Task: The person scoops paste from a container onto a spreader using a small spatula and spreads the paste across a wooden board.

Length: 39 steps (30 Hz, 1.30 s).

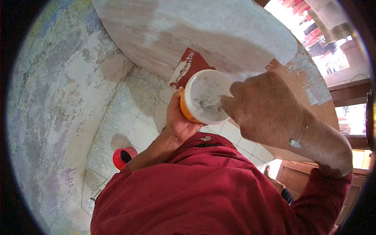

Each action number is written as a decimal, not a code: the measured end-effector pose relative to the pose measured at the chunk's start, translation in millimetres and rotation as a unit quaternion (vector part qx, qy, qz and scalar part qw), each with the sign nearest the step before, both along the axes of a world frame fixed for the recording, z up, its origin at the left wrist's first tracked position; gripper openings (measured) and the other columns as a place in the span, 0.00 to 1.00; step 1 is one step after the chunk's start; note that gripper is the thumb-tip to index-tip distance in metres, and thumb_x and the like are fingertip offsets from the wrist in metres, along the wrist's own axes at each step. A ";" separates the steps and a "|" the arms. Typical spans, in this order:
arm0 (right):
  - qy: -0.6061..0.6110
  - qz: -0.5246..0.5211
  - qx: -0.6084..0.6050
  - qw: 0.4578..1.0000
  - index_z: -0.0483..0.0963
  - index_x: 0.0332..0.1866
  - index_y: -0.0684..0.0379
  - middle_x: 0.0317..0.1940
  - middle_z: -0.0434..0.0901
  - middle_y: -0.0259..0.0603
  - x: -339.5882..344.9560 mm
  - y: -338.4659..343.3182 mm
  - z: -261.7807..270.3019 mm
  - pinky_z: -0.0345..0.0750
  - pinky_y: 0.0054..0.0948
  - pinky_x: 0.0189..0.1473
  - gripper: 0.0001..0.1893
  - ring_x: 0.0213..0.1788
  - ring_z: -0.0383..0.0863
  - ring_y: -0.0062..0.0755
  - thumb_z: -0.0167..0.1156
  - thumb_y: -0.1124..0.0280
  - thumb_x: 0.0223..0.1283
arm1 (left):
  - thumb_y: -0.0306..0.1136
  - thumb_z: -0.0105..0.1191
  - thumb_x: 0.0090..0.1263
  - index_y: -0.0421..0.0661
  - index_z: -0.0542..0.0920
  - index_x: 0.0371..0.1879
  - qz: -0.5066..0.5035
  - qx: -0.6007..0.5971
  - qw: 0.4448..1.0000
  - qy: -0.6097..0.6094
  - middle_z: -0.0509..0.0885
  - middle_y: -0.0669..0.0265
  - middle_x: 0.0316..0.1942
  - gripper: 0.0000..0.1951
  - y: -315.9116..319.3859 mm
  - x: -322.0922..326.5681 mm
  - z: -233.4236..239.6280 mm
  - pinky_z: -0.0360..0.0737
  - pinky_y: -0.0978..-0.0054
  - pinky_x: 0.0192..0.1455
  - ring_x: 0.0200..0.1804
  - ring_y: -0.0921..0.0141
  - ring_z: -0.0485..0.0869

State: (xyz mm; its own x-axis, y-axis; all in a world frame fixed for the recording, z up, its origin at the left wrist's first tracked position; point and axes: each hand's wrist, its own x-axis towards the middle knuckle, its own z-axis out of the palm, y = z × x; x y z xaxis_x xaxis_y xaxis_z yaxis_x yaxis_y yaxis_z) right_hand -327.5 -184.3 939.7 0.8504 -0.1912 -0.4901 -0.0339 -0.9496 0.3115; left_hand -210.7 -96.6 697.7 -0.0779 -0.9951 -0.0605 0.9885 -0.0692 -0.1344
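Note:
My left hand [179, 120] grips an orange-and-white plastic tub [186, 107] from its side and below. Whitish paste [208, 88], lumpy and wet-looking, covers the inside of the tub. A red putty spreader [196, 66] with white paste along one edge sticks out past the tub's far rim; whether my left hand holds it is hidden. Over the tub's right rim reaches my right hand [258, 105], its fingers bent down at the paste. Something thin and pale shows by the fingertips, but I cannot tell whether it is a held tool. Dried paste spots my right wrist.
A wall [70, 88] with patchy filler rises at left. Ahead is a panel-like surface [182, 26] partly coated in pale filler. Below lie floor tiles [144, 129] and a red container [119, 157]. A bare foot [274, 179] shows near the wooden door [293, 176] at right.

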 end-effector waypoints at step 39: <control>-0.015 -0.159 0.028 0.987 0.84 0.35 0.61 0.26 0.84 0.48 -26.3 -26.5 -15.7 0.81 0.47 0.41 0.09 0.34 0.87 0.45 0.66 0.67 0.56 | 0.57 0.45 0.77 0.47 0.68 0.73 0.022 0.047 0.997 -0.061 0.72 0.54 0.72 0.33 5.0 -6.2 -1.0 0.64 0.46 0.77 0.74 0.53 0.69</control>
